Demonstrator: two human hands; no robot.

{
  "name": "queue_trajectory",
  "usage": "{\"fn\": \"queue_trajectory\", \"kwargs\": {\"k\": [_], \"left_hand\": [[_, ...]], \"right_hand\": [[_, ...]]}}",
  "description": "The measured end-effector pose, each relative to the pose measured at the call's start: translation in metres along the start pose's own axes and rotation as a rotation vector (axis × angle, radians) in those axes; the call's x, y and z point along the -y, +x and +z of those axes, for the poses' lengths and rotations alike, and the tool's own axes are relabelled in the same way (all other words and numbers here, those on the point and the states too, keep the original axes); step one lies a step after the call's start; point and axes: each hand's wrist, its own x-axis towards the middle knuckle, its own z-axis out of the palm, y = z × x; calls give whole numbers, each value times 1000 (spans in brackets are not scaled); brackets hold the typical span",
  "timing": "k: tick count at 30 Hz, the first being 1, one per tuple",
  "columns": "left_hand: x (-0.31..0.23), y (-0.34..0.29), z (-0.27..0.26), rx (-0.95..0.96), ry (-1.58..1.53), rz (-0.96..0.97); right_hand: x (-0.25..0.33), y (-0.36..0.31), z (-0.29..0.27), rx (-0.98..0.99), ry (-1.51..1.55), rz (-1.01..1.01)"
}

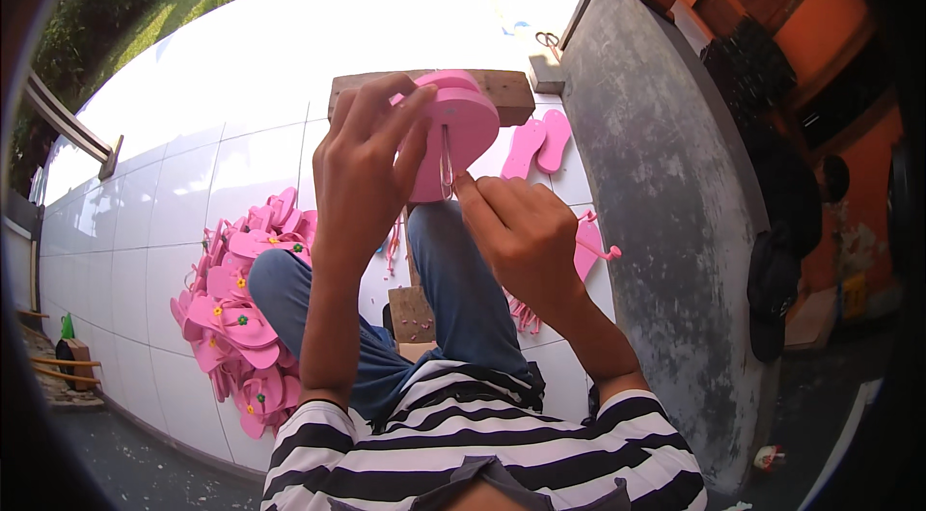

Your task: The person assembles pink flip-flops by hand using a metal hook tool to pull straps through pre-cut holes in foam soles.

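Head view: a pink sole [473,130] raised between your two hands, a thin metal tool [447,164] against it

Your left hand [371,144] grasps the sole from its left side, fingers spread over the upper edge and thumb toward the near face. A second pink layer [447,79] shows behind the top of the sole. Your right hand [516,221] is curled, with thumb and forefinger pinching the lower end of the metal tool. The tool stands nearly upright along the face of the sole; you cannot tell from this angle whether its tip goes into the foam.

The sole is held up above your knees, in front of a wooden block [508,91]. Whether it touches that wood cannot be made out. Just right of the block sits a small grey block [547,75], with scissors [547,40] beyond it.

To your right, two loose pink soles [524,146] lie side by side on the white tiled floor [130,221]. Nearer to you is a pink sandal [586,248], partly hidden by your right hand, and some pink straps [524,316]. On your left, a large heap of pink sandals [241,308] with yellow and green flowers lies beside your jeans [449,270]. Pink scraps dot a piece of wood [412,308] between your legs.
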Motion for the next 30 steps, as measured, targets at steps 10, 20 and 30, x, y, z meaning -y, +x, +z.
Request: {"fn": "queue_trajectory", "kwargs": {"k": [10,20,30], "left_hand": [[-4,2,3,79,-55,-72],[-3,-29,16,-4,-448,-153],[-6,-48,49,-24,-1133,-470]], "right_hand": [[-17,3,2,-4,-31,-149],[-27,-12,36,-254,713,372],[-42,11,41,125,1361,512]]}}
